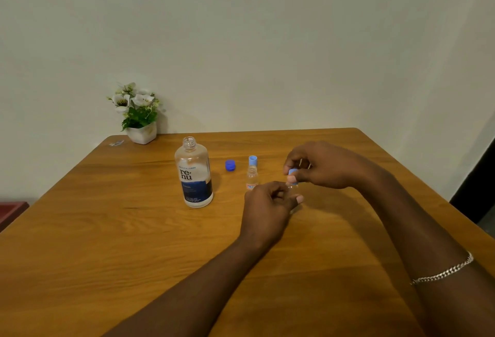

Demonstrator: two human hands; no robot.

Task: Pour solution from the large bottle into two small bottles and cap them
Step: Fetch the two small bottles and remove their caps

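Small bottle is sitting right of centre at the table. I'm seeing my left hand gripping its body while my right hand is pinching the cap on its neck. The capped bottle, loose cap and open large bottle are standing to its left.

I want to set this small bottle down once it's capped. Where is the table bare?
Bare: table left of the large bottle up to the flower pot, and its near-left corner. Crowded: large bottle, blue cap, standing small bottle, left hand, right hand.
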